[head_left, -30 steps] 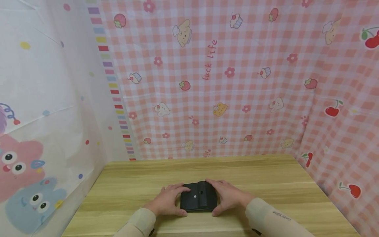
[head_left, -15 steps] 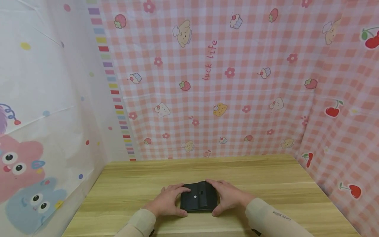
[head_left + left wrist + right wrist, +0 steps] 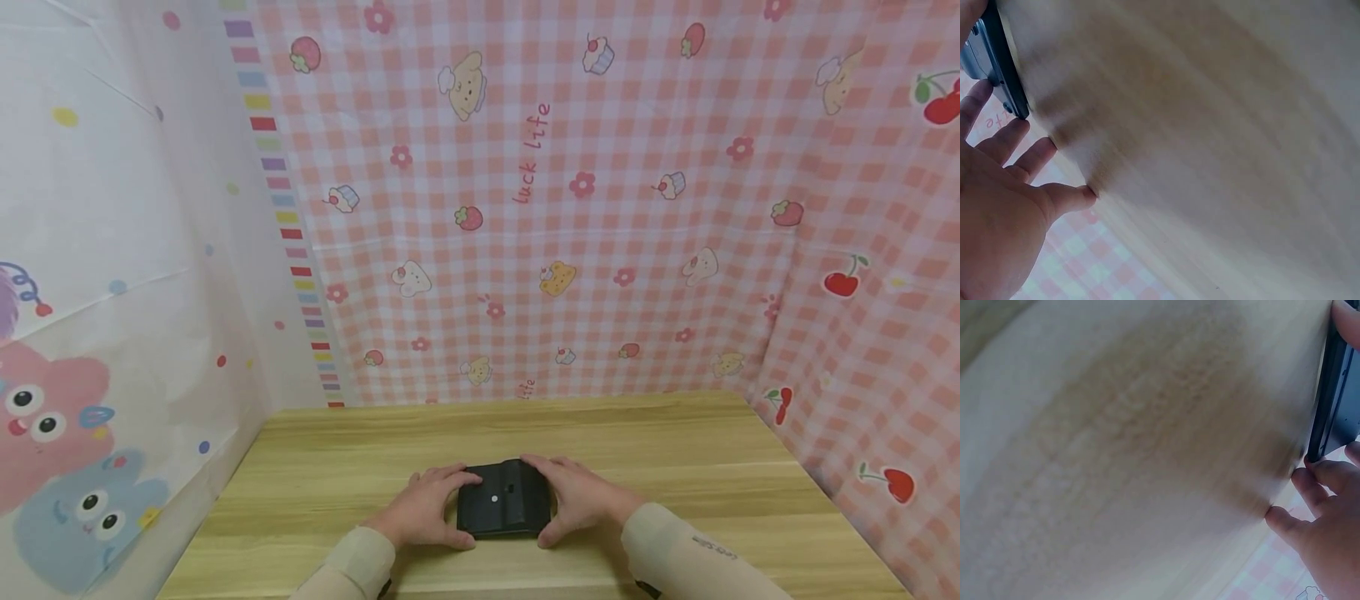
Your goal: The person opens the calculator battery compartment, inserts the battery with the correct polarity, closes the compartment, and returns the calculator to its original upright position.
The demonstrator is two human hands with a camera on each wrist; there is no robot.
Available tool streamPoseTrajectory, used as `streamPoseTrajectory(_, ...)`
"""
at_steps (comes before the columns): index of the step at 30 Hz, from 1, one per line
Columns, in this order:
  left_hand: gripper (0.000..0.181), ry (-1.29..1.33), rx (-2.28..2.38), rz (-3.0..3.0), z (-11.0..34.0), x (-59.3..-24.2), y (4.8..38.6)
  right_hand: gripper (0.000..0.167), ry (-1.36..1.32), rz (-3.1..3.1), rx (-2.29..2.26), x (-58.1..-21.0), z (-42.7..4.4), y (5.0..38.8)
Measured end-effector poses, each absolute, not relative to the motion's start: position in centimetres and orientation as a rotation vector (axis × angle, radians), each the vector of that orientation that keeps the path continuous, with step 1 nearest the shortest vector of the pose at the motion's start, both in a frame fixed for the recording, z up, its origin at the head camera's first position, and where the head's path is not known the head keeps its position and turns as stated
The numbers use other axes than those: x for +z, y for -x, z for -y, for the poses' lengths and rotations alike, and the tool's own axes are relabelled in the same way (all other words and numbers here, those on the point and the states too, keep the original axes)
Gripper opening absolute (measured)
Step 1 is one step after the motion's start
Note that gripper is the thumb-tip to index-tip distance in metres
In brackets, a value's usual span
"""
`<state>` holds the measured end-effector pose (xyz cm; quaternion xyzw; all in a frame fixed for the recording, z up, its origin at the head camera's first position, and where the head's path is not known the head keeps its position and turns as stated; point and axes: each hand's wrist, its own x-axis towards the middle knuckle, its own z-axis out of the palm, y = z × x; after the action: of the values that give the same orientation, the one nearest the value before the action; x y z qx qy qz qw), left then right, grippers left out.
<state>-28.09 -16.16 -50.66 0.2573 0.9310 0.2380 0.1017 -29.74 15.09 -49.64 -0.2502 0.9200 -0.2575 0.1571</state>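
Observation:
On the wooden table [image 3: 337,467], a flat black case-like device [image 3: 487,515] lies between my two hands. Its top has a white dot, a small dark spot and a raised section toward the right; its exact kind cannot be told. My left hand [image 3: 426,510] holds its left side, thumb at the near corner and index finger over the far one. My right hand [image 3: 583,498] holds the right side the same way. In the left wrist view, the device's dark edge [image 3: 1005,59] sits by the fingers, whose smaller tips touch the tabletop. The right wrist view shows similar contact with the edge [image 3: 1329,394].
A pink checkered curtain [image 3: 630,317] hangs behind the table and along the right side. White printed fabric [image 3: 150,275] hangs at the left. Bare wood surrounds the hands on the tabletop.

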Motion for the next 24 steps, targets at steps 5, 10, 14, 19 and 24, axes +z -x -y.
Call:
streamPoseTrajectory(5, 0.093, -0.778, 0.687, -2.753, 16.11, -50.79, 28.51, 0.123, 0.713, -2.632, -0.74, -49.81, -15.08, 29.78)
streamPoseTrajectory(10, 0.096, -0.787, 0.709, -2.733, 15.94, -50.47, 28.68, 0.122, 0.727, -2.632, -0.74, -49.86, -15.09, 29.8)
streamPoseTrajectory(14, 0.096, -0.805, 0.729, -2.725, 15.74, -50.15, 28.76, 0.122, 0.728, -2.634, -0.741, -49.86, -15.07, 29.82)
streamPoseTrajectory(19, 0.094, -0.803, 0.751, -2.728, 15.6, -50.22, 28.78, 0.122, 0.745, -2.639, -0.729, -49.88, -15.14, 29.83)
streamPoseTrajectory(24, 0.093, -0.797, 0.75, -2.74, 15.57, -50.53, 28.71, 0.123, 0.771, -2.635, -0.732, -49.85, -15.26, 29.79)
